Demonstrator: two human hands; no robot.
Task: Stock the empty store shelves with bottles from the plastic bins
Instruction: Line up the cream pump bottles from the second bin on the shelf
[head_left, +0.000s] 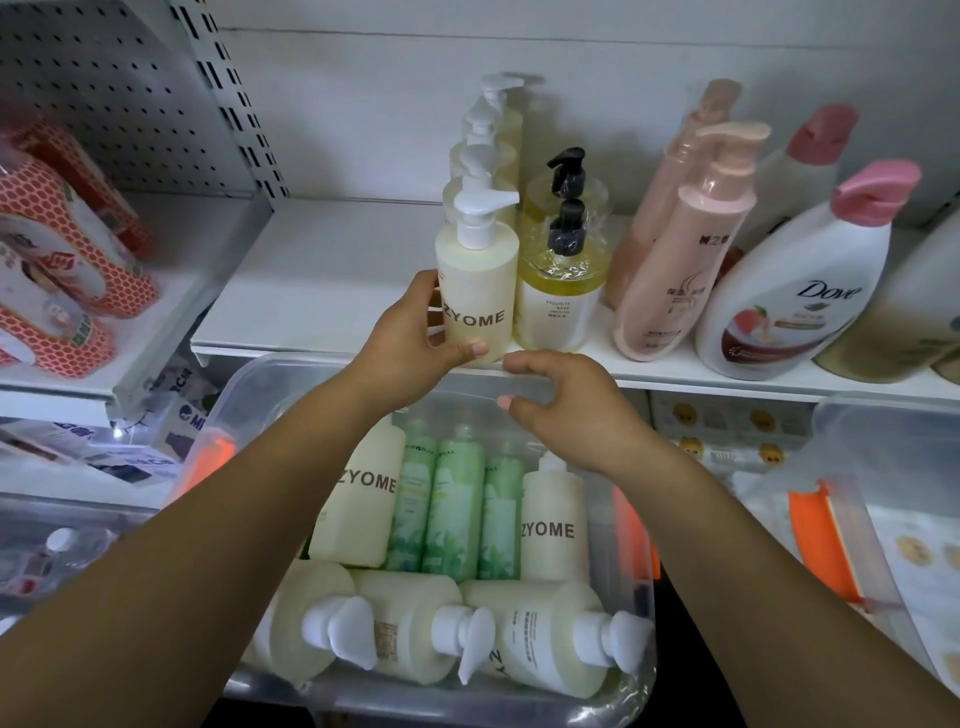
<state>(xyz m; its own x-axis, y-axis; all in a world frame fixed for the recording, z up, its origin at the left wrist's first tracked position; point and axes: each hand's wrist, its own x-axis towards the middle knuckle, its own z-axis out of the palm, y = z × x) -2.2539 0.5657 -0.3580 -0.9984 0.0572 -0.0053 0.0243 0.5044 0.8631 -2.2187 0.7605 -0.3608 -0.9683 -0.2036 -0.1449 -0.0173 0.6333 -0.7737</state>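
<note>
Shelf (322, 280): bare white board left of the bottle row, open to the front edge. Clear bin (231, 402) sits just below that edge, w/ bottles lying inside. Your L hand (410, 345) wraps the front ZYOME bottle (480, 283), upright at the shelf's front edge, thumb across its base. Your R hand (563, 397) hovers beside it at the lip, fingers loosely curled, holding nothing.

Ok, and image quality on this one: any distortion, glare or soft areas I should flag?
Head view: wide-angle distortion tilts the slotted upright; the ZYOME bottle gripped by the left hand is sharp and evenly lit; the clear bin shows mild glare along its near rim; the red packs at far left are soft.
</note>
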